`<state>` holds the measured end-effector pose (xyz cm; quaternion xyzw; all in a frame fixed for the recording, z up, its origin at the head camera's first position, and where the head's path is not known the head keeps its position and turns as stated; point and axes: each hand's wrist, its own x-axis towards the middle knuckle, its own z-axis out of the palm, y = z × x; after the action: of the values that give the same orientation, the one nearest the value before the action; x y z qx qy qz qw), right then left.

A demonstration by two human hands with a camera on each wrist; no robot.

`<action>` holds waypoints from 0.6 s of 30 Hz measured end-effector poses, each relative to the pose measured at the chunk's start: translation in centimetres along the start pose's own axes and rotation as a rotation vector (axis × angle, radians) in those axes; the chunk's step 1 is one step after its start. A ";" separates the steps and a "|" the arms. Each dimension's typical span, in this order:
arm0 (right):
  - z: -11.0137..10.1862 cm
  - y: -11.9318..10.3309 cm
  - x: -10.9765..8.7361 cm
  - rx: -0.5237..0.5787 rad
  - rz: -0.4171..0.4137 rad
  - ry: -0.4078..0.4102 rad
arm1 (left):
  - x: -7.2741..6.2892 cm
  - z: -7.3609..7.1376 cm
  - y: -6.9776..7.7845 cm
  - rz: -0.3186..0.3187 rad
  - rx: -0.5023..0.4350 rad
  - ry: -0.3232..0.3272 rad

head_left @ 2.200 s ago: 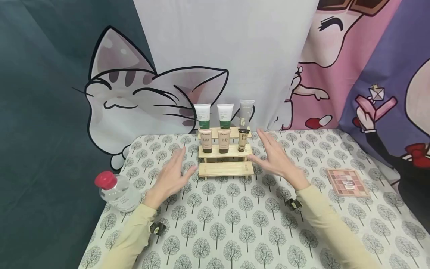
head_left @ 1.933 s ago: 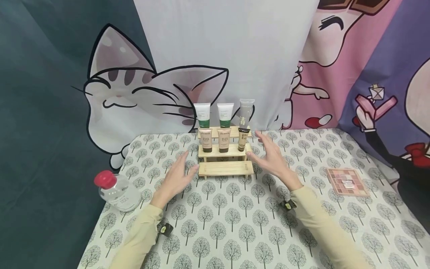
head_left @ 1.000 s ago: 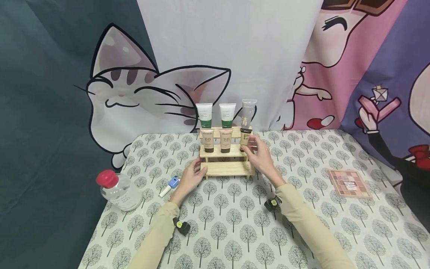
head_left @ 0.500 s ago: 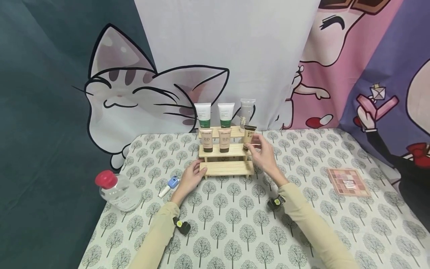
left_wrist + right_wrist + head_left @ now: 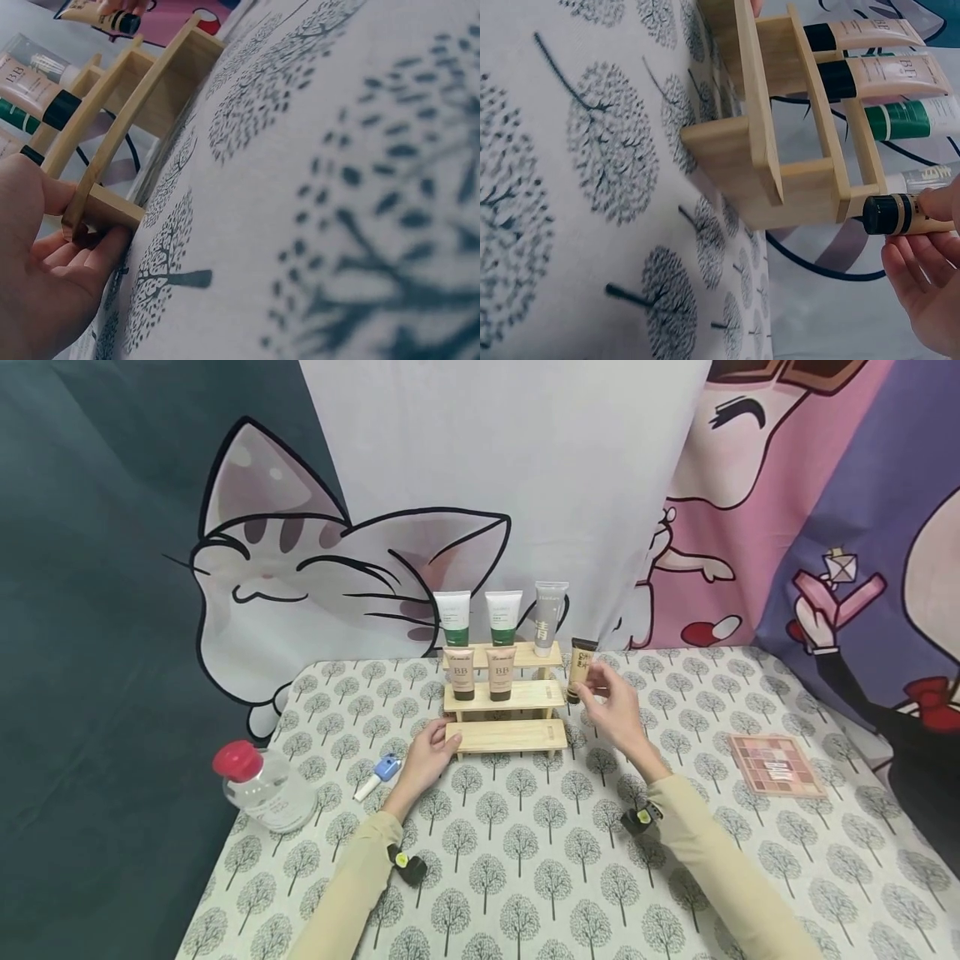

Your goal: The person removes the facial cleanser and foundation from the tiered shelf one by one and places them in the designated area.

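My right hand (image 5: 615, 706) pinches a small gold tube with black ends (image 5: 580, 670), just right of the wooden tiered stand (image 5: 504, 737). In the right wrist view the tube's black cap (image 5: 883, 214) points toward the stand's side. My left hand (image 5: 426, 762) grips the left end of the lowest step, thumb on top and fingers beneath, as the left wrist view shows. Two beige BB cream tubes (image 5: 500, 674) stand on the middle step. On the top step are two white-and-green tubes (image 5: 503, 617) and a clear grey tube (image 5: 550, 618).
A clear bottle with a red cap (image 5: 266, 787) stands at the table's left edge. Beside my left hand lies a small blue-and-white object (image 5: 378, 776). A pink makeup palette (image 5: 777, 766) lies at the right. Printed cloth (image 5: 585, 485) hangs behind the table.
My right hand took hold of the gold tube on the middle step and carried it off to the right. My left hand came to the bottom step, bringing the blue-and-white object into view.
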<state>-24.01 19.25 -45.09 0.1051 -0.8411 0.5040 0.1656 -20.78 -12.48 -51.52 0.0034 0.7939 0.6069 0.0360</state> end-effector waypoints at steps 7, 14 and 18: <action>-0.8 0.7 -1.2 -0.034 0.030 -0.010 | -0.1 0.1 -0.1 0.001 -0.017 0.011; -1.5 1.1 -2.6 -0.067 0.093 -0.075 | -0.3 0.0 0.3 0.015 -0.021 0.007; -2.0 1.5 -3.5 -0.083 0.110 -0.113 | -0.2 0.1 0.1 0.011 -0.018 0.008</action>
<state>-20.96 21.77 -46.76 0.0801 -0.8739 0.4701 0.0943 -20.55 -12.36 -51.40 0.0050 0.7884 0.6144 0.0298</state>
